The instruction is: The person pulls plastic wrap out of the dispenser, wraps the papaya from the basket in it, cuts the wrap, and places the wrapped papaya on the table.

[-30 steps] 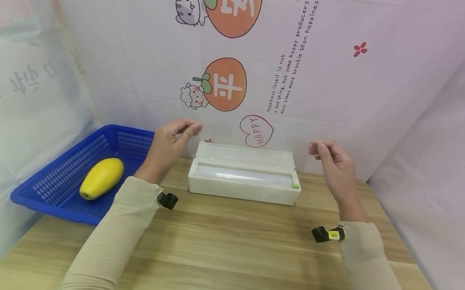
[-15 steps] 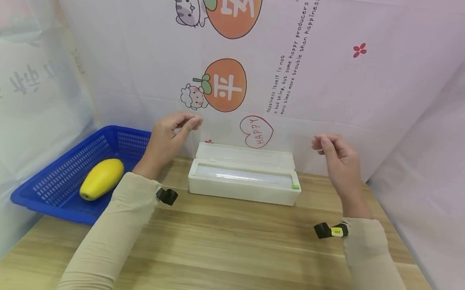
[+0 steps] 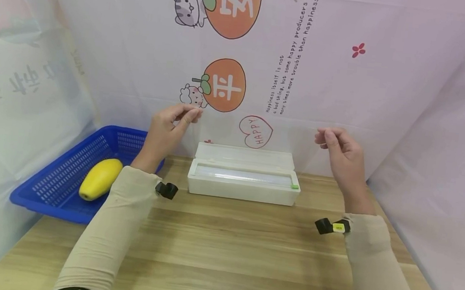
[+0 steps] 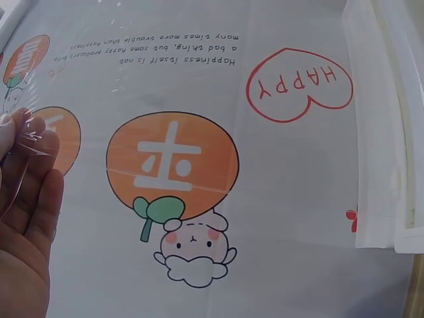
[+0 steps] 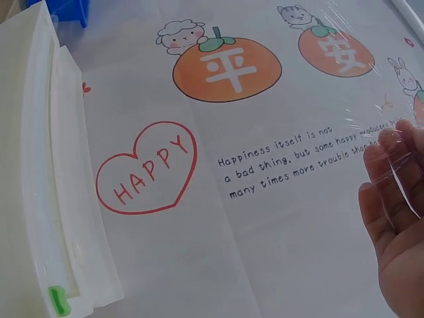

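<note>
Clear cling film (image 4: 38,144), visible through its glints and creases, is pinched in my left hand (image 3: 165,127) between thumb and fingers. At its other side my right hand (image 3: 345,158) pinches the cling film (image 5: 381,171) the same way. Both hands are raised above the white cling film dispenser (image 3: 242,191), one over each end and out to the side. The dispenser's lid (image 3: 245,156) stands tipped back, and a small green slider (image 3: 295,187) sits at its right end. In the head view the film between the hands is nearly invisible.
A blue plastic basket (image 3: 37,203) stands on the left, partly behind my left forearm, with a long yellow fruit (image 3: 100,179) in it. The wooden table (image 3: 222,256) meets a printed white cloth wall (image 3: 327,75) behind the dispenser; more cloth hangs at both sides.
Both hands have risen steadily and drifted slightly apart, keeping their pinch on the cling film. The dispenser and the fruit in the basket stay where they were.
</note>
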Motion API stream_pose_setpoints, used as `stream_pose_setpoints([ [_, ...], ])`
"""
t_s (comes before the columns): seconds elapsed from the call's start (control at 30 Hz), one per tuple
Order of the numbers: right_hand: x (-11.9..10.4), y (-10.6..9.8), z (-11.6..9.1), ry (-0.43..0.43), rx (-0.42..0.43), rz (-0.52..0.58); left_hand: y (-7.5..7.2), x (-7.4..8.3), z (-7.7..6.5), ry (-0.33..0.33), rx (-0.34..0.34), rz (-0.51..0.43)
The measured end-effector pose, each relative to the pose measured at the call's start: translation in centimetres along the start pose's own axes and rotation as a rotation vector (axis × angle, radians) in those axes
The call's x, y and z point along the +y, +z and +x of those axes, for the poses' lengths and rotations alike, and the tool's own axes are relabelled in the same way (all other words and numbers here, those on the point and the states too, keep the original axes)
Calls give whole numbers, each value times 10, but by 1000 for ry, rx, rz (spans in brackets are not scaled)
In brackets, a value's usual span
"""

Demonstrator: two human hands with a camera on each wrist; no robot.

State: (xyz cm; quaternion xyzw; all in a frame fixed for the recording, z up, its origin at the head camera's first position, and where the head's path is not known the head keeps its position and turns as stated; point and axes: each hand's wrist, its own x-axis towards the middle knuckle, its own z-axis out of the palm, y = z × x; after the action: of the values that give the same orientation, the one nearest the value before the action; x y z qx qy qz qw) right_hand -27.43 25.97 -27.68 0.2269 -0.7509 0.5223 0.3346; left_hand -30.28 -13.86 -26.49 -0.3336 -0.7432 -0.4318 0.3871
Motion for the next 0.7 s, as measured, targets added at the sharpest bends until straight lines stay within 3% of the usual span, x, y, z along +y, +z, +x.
stream_pose_setpoints([
  [0.23,-4,-2,6,-26,11,0,-2,3,8,32,8,-2],
  [0.7,-13,-4,18,-32,43,-3,-7,8,22,22,15,9],
])
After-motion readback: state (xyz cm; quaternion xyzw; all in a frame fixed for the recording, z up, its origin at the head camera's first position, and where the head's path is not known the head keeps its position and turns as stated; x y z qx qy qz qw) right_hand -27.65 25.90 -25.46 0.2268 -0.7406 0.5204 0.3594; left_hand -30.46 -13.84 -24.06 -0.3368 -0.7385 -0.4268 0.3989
